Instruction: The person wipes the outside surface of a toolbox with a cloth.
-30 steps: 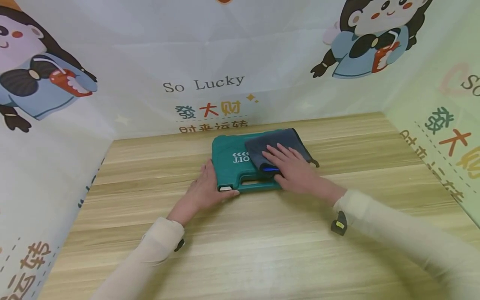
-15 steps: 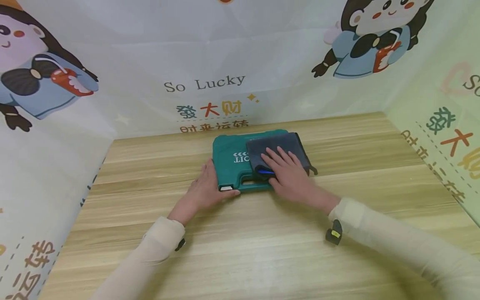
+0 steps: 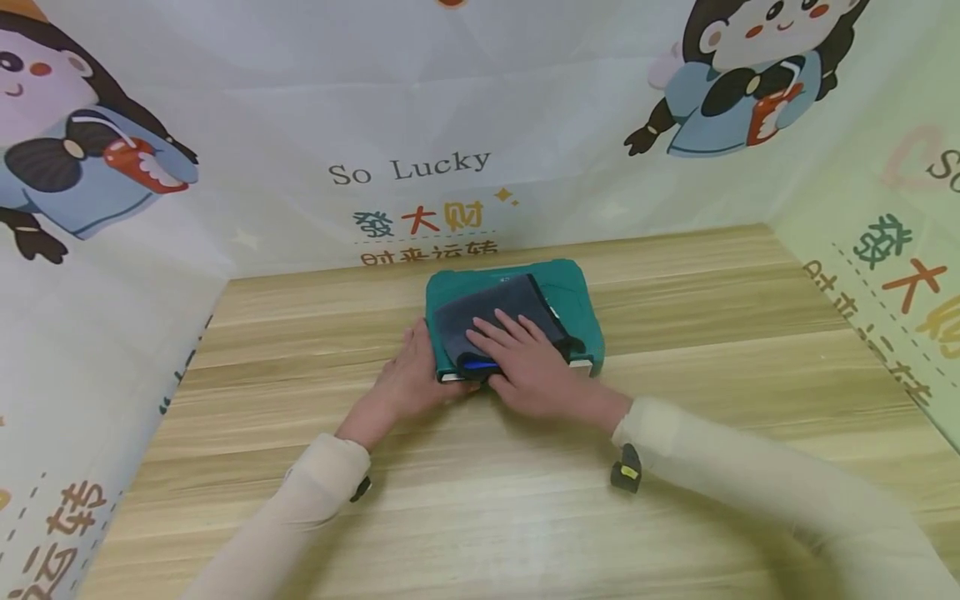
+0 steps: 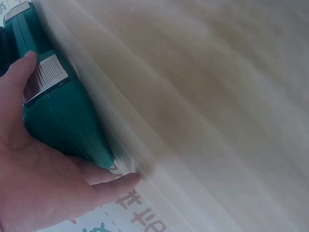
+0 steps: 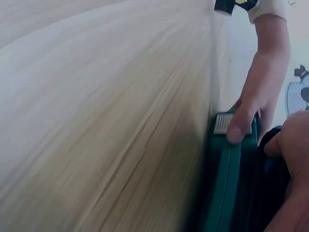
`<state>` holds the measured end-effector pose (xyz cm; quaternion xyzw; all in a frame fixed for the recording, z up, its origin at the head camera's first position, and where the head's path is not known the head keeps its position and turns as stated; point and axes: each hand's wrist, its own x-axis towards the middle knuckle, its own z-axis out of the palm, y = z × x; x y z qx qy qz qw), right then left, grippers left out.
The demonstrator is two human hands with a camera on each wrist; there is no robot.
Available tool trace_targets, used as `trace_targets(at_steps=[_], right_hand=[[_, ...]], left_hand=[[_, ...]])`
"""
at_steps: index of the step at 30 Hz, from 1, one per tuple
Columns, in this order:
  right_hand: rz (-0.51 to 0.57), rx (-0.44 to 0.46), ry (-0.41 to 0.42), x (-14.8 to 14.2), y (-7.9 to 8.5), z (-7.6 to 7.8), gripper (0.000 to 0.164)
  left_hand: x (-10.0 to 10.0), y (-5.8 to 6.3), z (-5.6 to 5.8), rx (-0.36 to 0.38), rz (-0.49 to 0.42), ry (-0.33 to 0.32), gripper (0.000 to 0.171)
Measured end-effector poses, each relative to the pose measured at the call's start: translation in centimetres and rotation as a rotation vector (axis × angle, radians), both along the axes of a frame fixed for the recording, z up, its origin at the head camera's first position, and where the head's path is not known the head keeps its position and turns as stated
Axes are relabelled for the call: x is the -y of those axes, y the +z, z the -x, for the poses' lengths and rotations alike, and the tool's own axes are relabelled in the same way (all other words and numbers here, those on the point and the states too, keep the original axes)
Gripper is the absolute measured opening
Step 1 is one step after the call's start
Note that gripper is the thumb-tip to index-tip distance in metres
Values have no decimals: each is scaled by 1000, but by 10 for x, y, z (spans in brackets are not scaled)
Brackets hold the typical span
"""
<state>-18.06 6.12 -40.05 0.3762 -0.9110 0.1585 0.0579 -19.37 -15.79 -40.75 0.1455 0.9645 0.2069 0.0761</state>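
Note:
A green plastic carrying case (image 3: 577, 287) lies flat on the table, its handle side facing me. Across its lid is a folded dark grey cloth (image 3: 480, 312) with black edging and a bit of blue at the near fold. My right hand (image 3: 532, 367) presses on the cloth with fingers spread, thumb at its near edge. My left hand (image 3: 405, 375) steadies the case's near left corner, with straight fingers along the side and the thumb against the front latch (image 4: 50, 72). The cloth covers the lid's lettering and most of the handle in the head view.
The wood-grain table (image 3: 480, 500) extends in front of the case and to both sides. Printed white sheeting (image 3: 420, 108) stands as walls behind, left and right. Each wrist wears a small black device, such as the wrist camera (image 3: 626, 469) on the right.
My right hand has slid the cloth leftward and slightly nearer across the lid, uncovering the case's right side and hiding the lettering. The case and my left hand have stayed put.

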Motion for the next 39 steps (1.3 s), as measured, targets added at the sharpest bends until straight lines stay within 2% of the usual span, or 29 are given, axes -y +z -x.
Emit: trace_targets(at_steps=[3,8,12,18,23,27,32,39], right_hand=[[58,34,68,10,0,0,54],[124,82,131,12,-2,2,52],[131,99,213,6,-4,7,52],[134,101,408,-10,-2,14,56],[91,117,529,-24,3,20,53],[45,152,537,-36,9,21,54],[-21,190,508,-51,13,21,51],[21,253,406,-74,16,20,50]], left_hand=[[1,-1,2,-6,13,-26,119],[0,-1,4,-16,25,-56,112],[1,0,4,-8,54,-46,111],[2,2,3,-6,94,-51,104],[2,2,2,11,84,-15,110],[2,1,1,-3,76,-15,112],[3,2,1,-39,115,-42,117],[1,1,2,-67,161,-52,111]])
